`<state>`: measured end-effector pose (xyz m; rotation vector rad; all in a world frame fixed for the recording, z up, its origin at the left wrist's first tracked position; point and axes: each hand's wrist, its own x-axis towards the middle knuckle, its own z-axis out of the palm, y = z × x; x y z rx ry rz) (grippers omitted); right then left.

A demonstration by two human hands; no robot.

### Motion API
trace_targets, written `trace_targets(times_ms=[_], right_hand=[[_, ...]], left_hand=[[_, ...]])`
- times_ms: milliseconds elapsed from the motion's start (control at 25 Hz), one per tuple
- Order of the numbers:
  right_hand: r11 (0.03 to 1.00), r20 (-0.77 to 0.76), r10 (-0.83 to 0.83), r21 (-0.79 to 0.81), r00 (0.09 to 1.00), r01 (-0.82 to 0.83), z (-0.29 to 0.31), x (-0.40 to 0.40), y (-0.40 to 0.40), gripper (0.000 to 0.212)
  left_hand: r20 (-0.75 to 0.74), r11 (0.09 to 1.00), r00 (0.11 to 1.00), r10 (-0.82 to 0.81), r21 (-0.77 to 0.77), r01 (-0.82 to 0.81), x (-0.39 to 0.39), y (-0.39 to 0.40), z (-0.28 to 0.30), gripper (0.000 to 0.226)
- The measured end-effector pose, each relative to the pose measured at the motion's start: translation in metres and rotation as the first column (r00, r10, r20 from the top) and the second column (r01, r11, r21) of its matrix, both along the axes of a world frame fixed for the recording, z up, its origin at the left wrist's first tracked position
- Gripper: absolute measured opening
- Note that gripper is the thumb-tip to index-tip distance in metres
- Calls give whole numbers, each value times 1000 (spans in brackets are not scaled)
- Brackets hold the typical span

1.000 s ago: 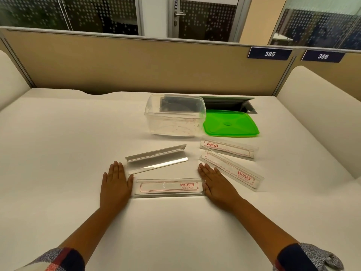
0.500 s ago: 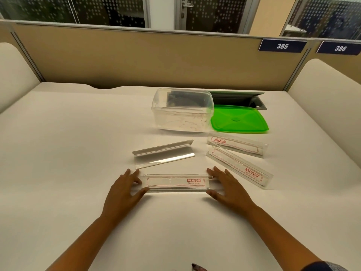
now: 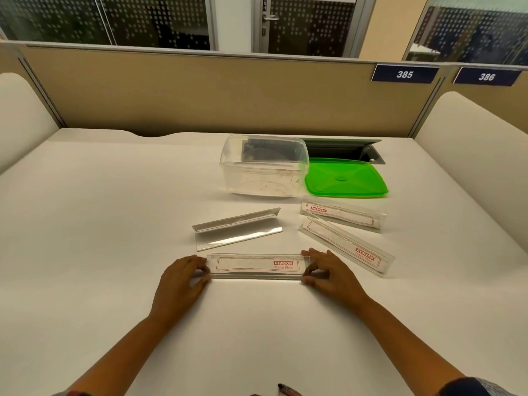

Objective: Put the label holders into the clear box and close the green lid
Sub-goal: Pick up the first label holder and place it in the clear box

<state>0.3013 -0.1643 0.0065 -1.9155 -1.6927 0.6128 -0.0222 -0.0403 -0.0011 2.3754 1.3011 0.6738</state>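
Note:
Several clear acrylic label holders lie on the white desk. My left hand [image 3: 183, 278] pinches the left end of the nearest label holder [image 3: 257, 265], and my right hand [image 3: 328, 274] pinches its right end. A bare holder [image 3: 237, 230] lies just behind it. Two more printed holders sit to the right: one slanted [image 3: 345, 247], one farther back [image 3: 343, 214]. The open clear box [image 3: 264, 167] stands at the back, with the green lid [image 3: 345, 178] flat on the desk at its right side.
A dark cable hatch [image 3: 345, 151] is open in the desk behind the lid. A beige partition [image 3: 200, 95] closes off the far edge, and padded cream side panels [image 3: 480, 144] flank the desk on both sides.
Both hands went from lying flat beside the nearest holder to curling their fingers around its two ends. The camera view has shifted slightly.

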Motion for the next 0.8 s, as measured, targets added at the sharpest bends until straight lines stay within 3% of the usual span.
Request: trace_targets(times_ms=[280, 400, 520, 680, 800], right_hand=[[975, -347, -176, 67, 921, 211, 14, -4, -1, 10], [959, -407, -205, 97, 890, 265, 24, -11, 5, 5], [915, -521, -292, 91, 802, 392, 37, -20, 12, 7], [790, -520, -478, 97, 708, 605, 60, -25, 34, 15], [740, -528, -506, 140, 682, 658, 79, -20, 56, 18]], left_hand=[[228, 982, 959, 171, -114, -148, 13, -13, 5, 6], [365, 957, 887, 283, -170, -236, 21, -21, 17, 9], [480, 942, 814, 329, -232, -244, 29, -21, 34, 7], [564, 958, 781, 270, -235, -161, 41, -5, 62, 12], [607, 965, 755, 248, -224, -137, 54, 18, 84, 13]])
